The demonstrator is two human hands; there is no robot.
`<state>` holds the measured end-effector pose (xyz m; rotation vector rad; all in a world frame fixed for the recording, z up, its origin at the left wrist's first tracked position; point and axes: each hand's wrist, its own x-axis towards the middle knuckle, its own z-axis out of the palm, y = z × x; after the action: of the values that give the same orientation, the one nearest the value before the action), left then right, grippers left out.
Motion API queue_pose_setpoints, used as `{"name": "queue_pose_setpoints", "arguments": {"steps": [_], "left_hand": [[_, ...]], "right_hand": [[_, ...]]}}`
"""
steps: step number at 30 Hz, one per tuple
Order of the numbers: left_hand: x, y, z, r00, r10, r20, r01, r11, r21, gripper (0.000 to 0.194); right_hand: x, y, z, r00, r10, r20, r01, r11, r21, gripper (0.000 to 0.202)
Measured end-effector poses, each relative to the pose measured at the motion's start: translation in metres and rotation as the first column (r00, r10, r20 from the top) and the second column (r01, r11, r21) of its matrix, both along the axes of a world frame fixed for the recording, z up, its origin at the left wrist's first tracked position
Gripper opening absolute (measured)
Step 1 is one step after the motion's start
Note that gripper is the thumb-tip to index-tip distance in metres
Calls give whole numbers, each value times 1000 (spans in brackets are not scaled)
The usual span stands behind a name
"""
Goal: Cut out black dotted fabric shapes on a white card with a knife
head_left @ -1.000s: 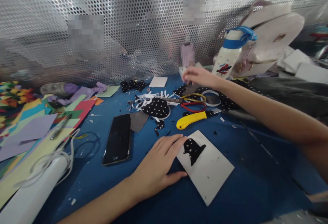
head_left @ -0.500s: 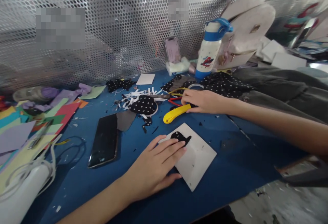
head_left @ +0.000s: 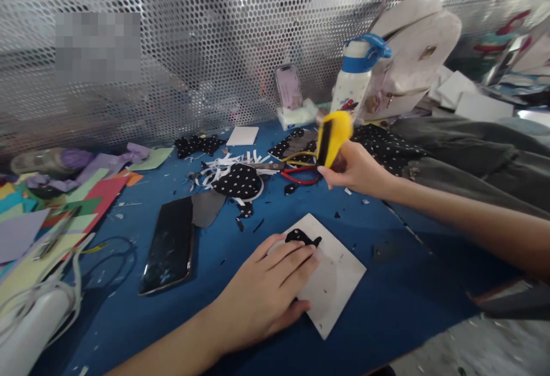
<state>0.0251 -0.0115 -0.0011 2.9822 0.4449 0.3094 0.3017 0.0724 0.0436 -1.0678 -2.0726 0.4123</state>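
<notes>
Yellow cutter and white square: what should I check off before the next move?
1. Yellow cutter in the right hand: ok, raised in its grip.
2. Cutter's blade retracted: cannot tell, blurred and hidden.
3. White square steadied: ok, the left hand rests on it.
4. Black dotted cutout uncovered: not ok, left fingers lie over part of it.
5. Square free of specks: not ok, a few dark specks show.
6. Dark phone apart from the square: ok.
</notes>
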Motion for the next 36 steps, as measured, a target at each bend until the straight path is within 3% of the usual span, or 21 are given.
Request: {"name": "queue_pose_setpoints", "arguments": {"steps": [3, 7, 10, 13, 15, 19, 21, 26, 32, 36], "left_hand": [[-3, 0, 0, 1000, 12, -2, -12, 1000, -15, 51], [-5, 1, -1, 1000, 27, -5, -27, 998, -54, 50], [-5, 1, -2, 999, 33, 13, -32, 998, -48, 48], [-5, 1, -3, 999, 27, 47, -25, 999, -29, 48], [-4, 0, -3, 998, 23, 64, -22, 999, -29, 48], [-3, 0, -3, 997, 26, 76, -23, 999, -41, 48], [-3, 0, -3, 996, 28, 82, -24, 999, -41, 48], [-3, 0, -4, 996, 32, 88, -31, 999, -17, 47], [-3, -1, -3, 995, 26, 101, -28, 999, 20, 46], [0, 1, -2, 994, 18, 108, -22, 999, 32, 43]], "right_hand": [[-2, -5, -3, 997, 74, 32, -77, 995, 71, 14], [-3, -11, -4, 985, 157, 70, -158, 987, 12, 32], [-10, -22, -9, 960, 164, -229, -170, 985, -9, 34], [-17, -36, -17, 752, 187, -632, -247, 969, -7, 28], [-19, -45, -21, 707, 189, -681, -296, 954, -42, 26], [-14, -54, -20, 897, 140, -420, -209, 970, -123, 28], [-12, -56, -18, 951, 116, -287, -158, 979, -128, 34], [-16, -57, -15, 978, 76, -195, -109, 980, -166, 42], [-17, -57, -16, 985, 52, -164, -78, 985, -156, 36], [-19, -62, -12, 995, 97, 34, -92, 989, -115, 29]]}}
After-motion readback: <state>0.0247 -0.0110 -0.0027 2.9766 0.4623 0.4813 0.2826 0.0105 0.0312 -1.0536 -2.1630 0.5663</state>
